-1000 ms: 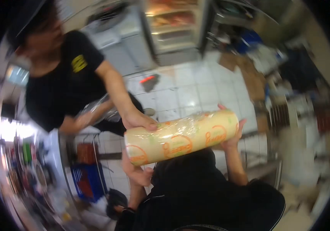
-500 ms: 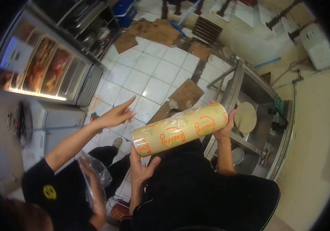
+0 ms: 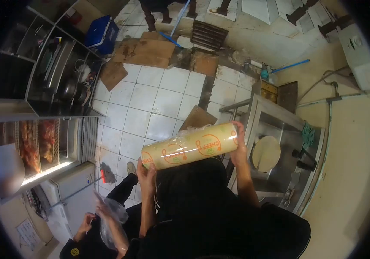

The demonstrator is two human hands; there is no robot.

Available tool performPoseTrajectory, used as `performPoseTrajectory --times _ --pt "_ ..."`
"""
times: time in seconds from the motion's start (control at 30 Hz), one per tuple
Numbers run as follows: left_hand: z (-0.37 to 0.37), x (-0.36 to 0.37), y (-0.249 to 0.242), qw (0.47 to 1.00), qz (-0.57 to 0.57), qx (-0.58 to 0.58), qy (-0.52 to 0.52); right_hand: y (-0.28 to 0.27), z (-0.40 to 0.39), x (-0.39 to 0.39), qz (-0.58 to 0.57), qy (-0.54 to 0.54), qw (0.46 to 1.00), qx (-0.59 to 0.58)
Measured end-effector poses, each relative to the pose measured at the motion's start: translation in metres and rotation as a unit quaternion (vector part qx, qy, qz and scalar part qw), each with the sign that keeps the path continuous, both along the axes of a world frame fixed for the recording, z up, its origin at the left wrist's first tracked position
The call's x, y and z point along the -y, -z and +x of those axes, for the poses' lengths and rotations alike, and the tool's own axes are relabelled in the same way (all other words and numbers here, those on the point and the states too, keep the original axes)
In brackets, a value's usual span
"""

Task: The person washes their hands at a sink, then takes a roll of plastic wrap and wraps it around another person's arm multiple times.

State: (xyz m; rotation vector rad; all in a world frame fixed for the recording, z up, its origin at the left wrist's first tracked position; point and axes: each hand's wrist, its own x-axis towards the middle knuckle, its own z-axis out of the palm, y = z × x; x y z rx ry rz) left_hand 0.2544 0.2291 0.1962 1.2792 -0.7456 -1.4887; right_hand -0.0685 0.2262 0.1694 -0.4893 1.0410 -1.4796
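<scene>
A thick roll of cling film (image 3: 189, 146), with orange CHEFFY print showing through its clear wrap, lies across in front of my body, its right end slightly higher. My left hand (image 3: 146, 172) grips the left end, thumb on the near side. Around the right end, my right hand (image 3: 239, 149) is closed, its fingers partly hidden behind the roll. Loose clear film stands up along the roll's top edge.
On the left, another person's hand (image 3: 104, 210) is inside a clear plastic bag (image 3: 115, 216). A steel sink (image 3: 275, 129) holding a round board (image 3: 266, 154) stands at right. A lit display fridge (image 3: 38, 146) is at left. Cardboard (image 3: 152, 49) covers floor tiles ahead.
The other person's pointing arm has drawn back toward their body, down and left. My view has turned, and the roll, still in both hands, sits slightly further left in view.
</scene>
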Motion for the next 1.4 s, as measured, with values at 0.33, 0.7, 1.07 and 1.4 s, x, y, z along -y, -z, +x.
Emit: performPoseTrajectory --times 0.33,0.7,1.07,1.4 --pt "0.003 0.222 0.053 0.987 0.096 -0.11 -0.067 -0.018 0.017 0.21 -0.007 -0.052 0.96 -0.275" --pt "-0.04 0.525 0.148 0.92 0.181 0.003 0.347 -0.052 0.066 0.372 -0.04 0.216 0.833 -0.509" --pt "0.002 0.772 0.227 0.841 0.056 0.305 0.442 -0.013 0.015 0.54 0.109 0.332 0.756 -0.554" --pt "-0.006 0.982 0.222 0.864 0.059 0.304 0.397 -0.023 -0.019 0.664 0.147 0.411 0.671 -0.6"
